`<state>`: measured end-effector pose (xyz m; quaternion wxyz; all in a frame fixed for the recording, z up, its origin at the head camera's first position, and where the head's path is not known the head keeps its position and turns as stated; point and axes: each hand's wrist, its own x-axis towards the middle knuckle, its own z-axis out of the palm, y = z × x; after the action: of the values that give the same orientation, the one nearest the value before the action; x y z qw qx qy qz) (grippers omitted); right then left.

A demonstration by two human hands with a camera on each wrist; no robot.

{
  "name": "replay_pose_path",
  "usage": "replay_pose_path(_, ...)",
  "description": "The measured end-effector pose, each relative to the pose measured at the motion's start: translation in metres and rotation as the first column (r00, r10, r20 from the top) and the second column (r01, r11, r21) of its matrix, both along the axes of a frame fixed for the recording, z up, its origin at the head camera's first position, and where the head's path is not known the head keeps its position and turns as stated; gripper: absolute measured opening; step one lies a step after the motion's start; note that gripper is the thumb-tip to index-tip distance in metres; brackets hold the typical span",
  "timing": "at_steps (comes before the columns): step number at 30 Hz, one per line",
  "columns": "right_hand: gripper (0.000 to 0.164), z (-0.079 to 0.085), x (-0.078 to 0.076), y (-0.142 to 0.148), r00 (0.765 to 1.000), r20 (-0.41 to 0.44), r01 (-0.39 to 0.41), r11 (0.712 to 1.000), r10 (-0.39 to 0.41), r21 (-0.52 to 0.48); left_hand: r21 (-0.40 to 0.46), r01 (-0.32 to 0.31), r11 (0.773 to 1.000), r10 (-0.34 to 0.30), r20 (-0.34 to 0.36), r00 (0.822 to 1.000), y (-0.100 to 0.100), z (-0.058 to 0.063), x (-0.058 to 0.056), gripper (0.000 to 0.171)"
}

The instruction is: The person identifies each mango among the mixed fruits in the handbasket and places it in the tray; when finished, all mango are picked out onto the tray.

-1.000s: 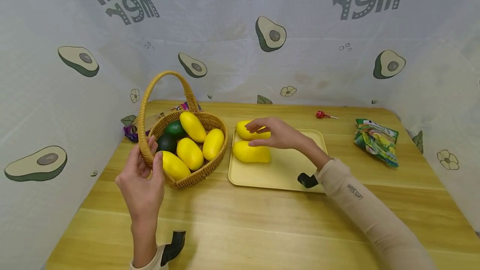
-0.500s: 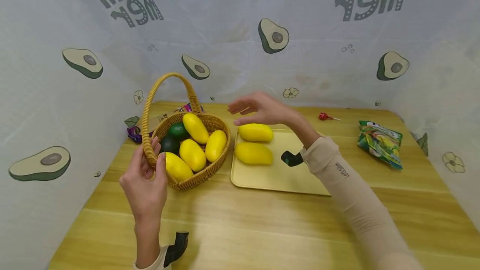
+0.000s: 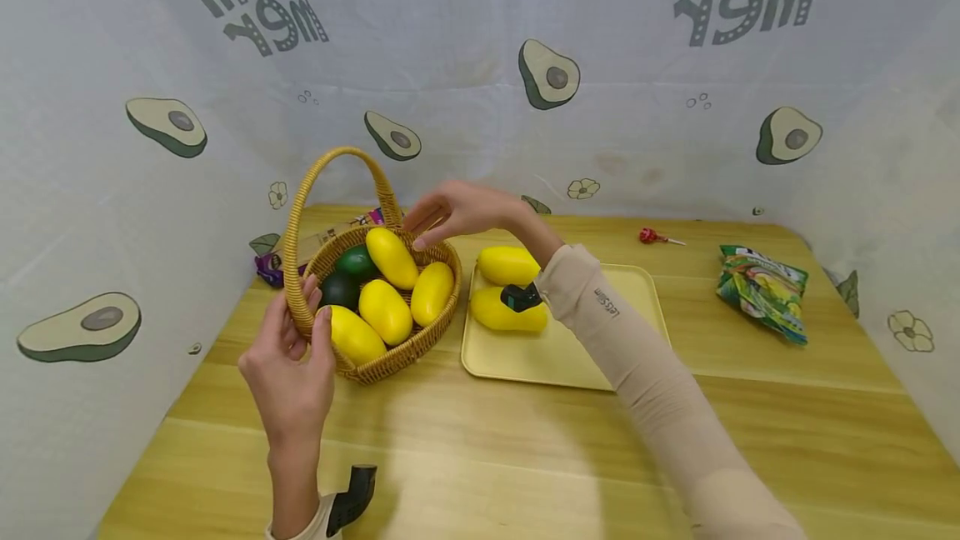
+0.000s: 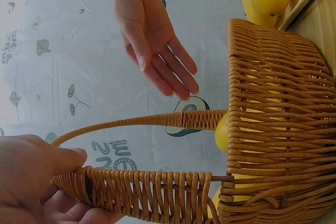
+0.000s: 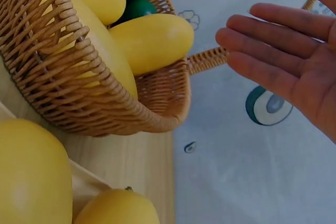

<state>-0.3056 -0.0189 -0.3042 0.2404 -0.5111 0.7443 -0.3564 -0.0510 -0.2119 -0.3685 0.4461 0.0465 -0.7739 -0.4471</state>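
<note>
Wicker basket looks golden brown, holding yellow fruit, probably mangoes.

A pale, faintly creased cloth is hung behind and along both sides of a wood-grained table; avocado halves, flowers and grey lettering are printed on it, and light is softly reflected from the table

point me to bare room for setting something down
The widest bare patch is on the table in front of the basket and tray, left of the right sleeve. Another lies between tray and green packet. Crowded: inside the basket, and the tray's left end, bearing two yellow fruits.
</note>
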Motion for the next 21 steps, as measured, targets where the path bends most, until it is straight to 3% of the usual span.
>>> replay_pose_path(8,0.047,-0.012,-0.013,-0.032,1.000,0.028,0.003,0.999,-0.002,-0.032,0.008,0.001,1.000,-0.002,0.005,1.000,0.001,0.003,-0.001,0.039)
replay_pose_path(21,0.050,-0.021,-0.017,-0.062,0.996,-0.036,0.078,0.996,-0.076,0.046,0.022,0.020,1.000,-0.020,0.013,1.000,0.002,0.007,0.001,0.039)
